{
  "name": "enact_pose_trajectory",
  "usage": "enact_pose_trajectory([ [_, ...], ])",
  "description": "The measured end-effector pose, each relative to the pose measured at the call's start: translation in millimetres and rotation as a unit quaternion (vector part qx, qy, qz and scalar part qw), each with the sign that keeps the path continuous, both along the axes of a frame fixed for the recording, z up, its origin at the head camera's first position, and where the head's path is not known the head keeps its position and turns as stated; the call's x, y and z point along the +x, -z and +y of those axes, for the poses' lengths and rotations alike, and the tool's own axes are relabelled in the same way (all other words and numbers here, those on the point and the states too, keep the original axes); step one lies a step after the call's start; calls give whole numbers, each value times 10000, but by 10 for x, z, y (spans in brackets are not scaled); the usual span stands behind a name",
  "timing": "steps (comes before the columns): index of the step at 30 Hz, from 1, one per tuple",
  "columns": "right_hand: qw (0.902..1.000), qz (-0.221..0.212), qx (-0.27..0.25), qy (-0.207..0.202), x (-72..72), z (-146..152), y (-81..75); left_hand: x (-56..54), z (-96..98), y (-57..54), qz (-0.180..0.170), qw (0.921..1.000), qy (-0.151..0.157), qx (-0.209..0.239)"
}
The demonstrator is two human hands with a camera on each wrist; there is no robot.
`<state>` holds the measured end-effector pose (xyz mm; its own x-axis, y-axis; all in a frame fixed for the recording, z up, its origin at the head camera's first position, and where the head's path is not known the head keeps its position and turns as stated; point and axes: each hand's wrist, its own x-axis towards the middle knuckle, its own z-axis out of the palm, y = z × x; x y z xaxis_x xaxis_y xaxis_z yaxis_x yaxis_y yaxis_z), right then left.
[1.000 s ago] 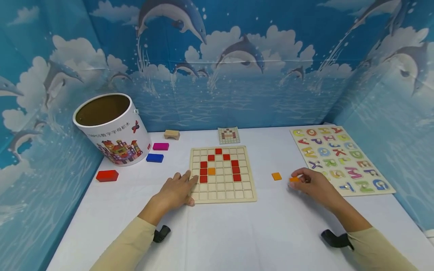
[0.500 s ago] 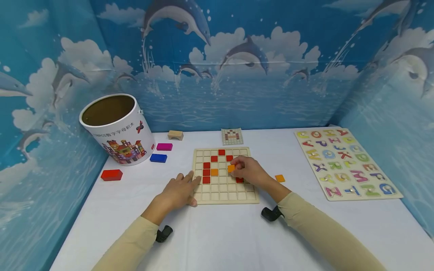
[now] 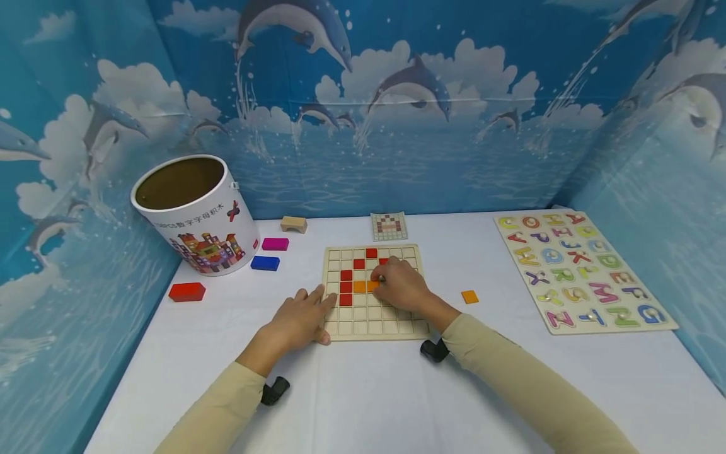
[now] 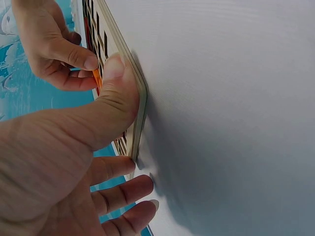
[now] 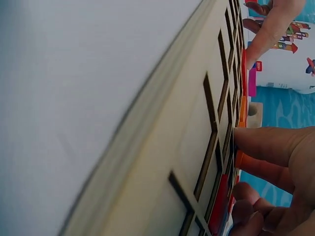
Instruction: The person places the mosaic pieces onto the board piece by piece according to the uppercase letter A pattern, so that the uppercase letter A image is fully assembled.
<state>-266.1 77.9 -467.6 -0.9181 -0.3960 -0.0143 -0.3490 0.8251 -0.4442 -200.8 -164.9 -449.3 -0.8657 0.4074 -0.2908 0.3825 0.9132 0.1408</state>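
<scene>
A wooden grid board (image 3: pixel 374 329) lies flat on the white table with several red tiles in its cells. One orange tile (image 3: pixel 359 287) sits in the grid. Just right of it, my right hand (image 3: pixel 401 285) pinches a second orange tile (image 5: pixel 239 159) between thumb and index finger, low against the board. That hand covers some cells and red tiles at the right. My left hand (image 3: pixel 300 318) rests on the board's left side; in the left wrist view its thumb (image 4: pixel 118 93) presses the board near a corner, the other fingers extended. A loose orange tile (image 3: pixel 469 297) lies right of the board.
Behind the board lies a small pattern card (image 3: pixel 389 226). An alphabet puzzle board (image 3: pixel 587 271) is at right. A white bucket (image 3: pixel 198 217), red block (image 3: pixel 187 292), blue block (image 3: pixel 265 263), magenta block (image 3: pixel 275 244) and wooden arch block (image 3: pixel 293 224) stand at left.
My right hand has carried an orange tile left from the table's right side to the grid and lowered it beside the other orange tile. My left hand has stayed on the board.
</scene>
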Motion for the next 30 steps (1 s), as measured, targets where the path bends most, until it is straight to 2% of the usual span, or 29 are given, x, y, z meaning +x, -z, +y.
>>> enact_pose_trajectory([
  [5, 10000, -99, 12, 4, 7, -27, -27, 2, -11, -2, -3, 10000, -24, -35],
  [9, 9993, -163, -329, 49, 42, 74, -69, 6, -24, 5, 33, 10000, 10, 1],
  [13, 9977, 166, -580, 304, 136, 382, -133, 9, -32, 2, 28, 9999, 65, 95],
  [17, 9954, 492, -465, 671, 261, 856, -129, 11, -30, -9, 15, 9999, 61, 118],
  [23, 9912, -30, -566, 1196, 406, 1487, -1, 15, -23, -20, -1, 9999, -16, 107],
  [30, 9873, -495, -504, 1420, 469, 1706, 69, 17, 2, -4, -3, 9999, -5, 171],
])
